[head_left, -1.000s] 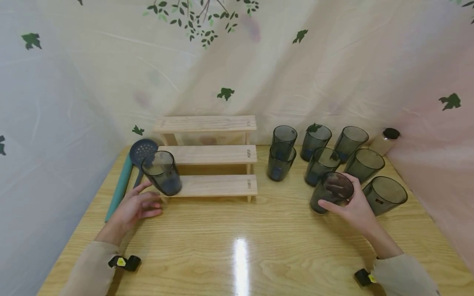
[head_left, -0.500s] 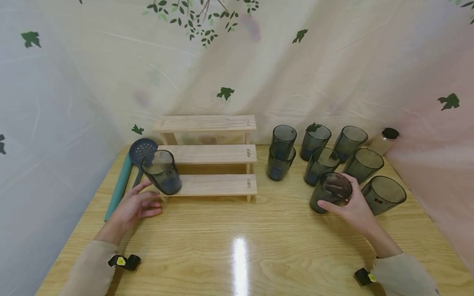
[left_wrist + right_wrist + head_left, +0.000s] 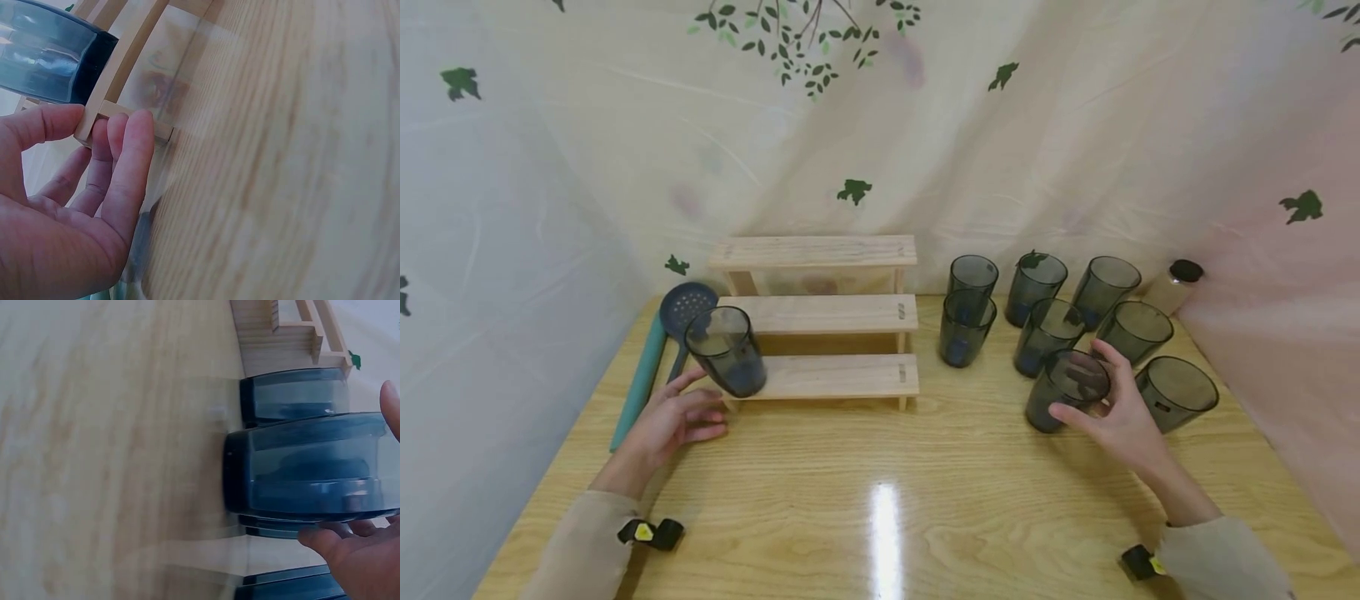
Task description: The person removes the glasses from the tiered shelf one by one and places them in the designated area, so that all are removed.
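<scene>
On the lowest step of the wooden tiered shelf [image 3: 827, 377], at its left end, stands a smoked drinking glass [image 3: 727, 354]. My left hand [image 3: 662, 421] is beside that end, fingers loosely bent; in the left wrist view fingertips [image 3: 72, 119] lie right at the board's corner, just below the glass base [image 3: 94, 65]. My right hand [image 3: 1123, 417] curves around another smoked glass [image 3: 1060, 396], thumb at its front and fingers on its right side. The right wrist view shows this glass [image 3: 300, 469] upright, its base close over the tabletop, fingers [image 3: 325, 540] along its side.
Several more smoked glasses [image 3: 966, 337] stand in rows behind and right of my right hand. A dark-capped jar [image 3: 1176, 287] is at the back right. A dark slotted skimmer [image 3: 688, 304] and a teal stick [image 3: 642, 387] lie left of the shelf. A printed cloth hangs behind.
The fingers of my right hand have spread slightly at the glass rim. The left hand and both glasses stay in place; the view has shifted a little.
</scene>
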Demonstrator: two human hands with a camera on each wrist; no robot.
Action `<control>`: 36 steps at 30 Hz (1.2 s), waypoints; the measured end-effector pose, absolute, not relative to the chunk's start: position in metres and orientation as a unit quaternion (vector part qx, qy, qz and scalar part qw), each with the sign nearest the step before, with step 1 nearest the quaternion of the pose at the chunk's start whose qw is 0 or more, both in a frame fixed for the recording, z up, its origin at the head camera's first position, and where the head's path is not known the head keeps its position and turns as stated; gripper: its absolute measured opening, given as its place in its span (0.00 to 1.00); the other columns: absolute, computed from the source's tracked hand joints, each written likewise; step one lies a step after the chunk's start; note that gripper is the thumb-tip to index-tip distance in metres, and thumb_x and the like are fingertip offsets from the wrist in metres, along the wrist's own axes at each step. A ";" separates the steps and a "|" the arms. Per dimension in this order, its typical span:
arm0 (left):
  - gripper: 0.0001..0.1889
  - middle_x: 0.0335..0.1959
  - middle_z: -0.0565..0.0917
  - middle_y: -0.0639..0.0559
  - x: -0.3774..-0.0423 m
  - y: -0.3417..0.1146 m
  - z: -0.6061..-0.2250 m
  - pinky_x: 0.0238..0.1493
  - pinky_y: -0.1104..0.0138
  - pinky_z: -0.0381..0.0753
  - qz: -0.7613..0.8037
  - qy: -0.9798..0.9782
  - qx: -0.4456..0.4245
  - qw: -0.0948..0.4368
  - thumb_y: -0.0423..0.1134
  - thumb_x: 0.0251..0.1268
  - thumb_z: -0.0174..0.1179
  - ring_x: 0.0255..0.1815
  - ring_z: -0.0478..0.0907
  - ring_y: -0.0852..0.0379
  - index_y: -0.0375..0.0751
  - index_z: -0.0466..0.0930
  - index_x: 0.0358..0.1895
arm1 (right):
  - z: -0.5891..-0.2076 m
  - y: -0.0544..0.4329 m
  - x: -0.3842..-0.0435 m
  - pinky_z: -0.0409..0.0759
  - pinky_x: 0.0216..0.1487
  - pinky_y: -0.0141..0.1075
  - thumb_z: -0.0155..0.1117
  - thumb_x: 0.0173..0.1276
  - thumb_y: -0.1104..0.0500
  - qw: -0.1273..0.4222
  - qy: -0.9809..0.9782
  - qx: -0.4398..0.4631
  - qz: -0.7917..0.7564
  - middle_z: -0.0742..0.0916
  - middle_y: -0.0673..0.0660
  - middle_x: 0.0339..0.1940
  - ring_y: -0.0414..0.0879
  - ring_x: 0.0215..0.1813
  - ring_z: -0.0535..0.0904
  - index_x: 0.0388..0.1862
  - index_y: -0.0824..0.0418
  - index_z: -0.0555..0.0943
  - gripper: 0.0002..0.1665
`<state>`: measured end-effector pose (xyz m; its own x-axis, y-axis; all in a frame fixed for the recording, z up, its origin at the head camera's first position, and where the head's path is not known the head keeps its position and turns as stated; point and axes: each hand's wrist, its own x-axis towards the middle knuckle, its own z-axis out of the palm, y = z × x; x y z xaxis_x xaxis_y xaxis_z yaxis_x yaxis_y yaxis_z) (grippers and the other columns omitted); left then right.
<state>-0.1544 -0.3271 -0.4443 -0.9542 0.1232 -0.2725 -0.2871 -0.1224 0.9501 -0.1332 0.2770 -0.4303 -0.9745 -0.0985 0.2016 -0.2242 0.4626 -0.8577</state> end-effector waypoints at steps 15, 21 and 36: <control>0.21 0.39 0.85 0.50 -0.154 -0.327 -0.444 0.43 0.56 0.90 0.744 0.650 -0.063 0.140 0.34 0.78 0.53 0.34 0.85 0.54 0.49 0.60 0.68 | -0.380 0.258 -0.133 0.64 0.73 0.27 0.77 0.43 0.85 0.244 -0.814 0.222 0.478 0.69 0.63 0.75 0.45 0.77 0.63 0.82 0.59 0.57 0.69; 0.22 0.39 0.85 0.51 -0.155 -0.328 -0.444 0.43 0.55 0.90 0.745 0.649 -0.061 0.141 0.34 0.78 0.53 0.34 0.85 0.54 0.49 0.60 0.68 | -0.360 0.228 -0.139 0.63 0.75 0.32 0.78 0.40 0.85 0.244 -0.789 0.272 0.494 0.69 0.63 0.76 0.50 0.78 0.62 0.82 0.61 0.56 0.70; 0.21 0.39 0.85 0.51 -0.155 -0.328 -0.443 0.44 0.55 0.90 0.747 0.646 -0.064 0.140 0.34 0.77 0.55 0.35 0.85 0.55 0.51 0.62 0.67 | -0.338 0.091 -0.178 0.63 0.77 0.48 0.82 0.54 0.68 0.120 -0.746 0.389 0.527 0.66 0.54 0.79 0.50 0.77 0.64 0.84 0.49 0.50 0.68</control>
<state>-0.1551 -0.3276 -0.4426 -0.9526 0.1271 -0.2765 -0.2919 -0.1250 0.9482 -0.1781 0.0912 -0.3376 -0.6686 -0.4535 0.5894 -0.7072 0.1427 -0.6925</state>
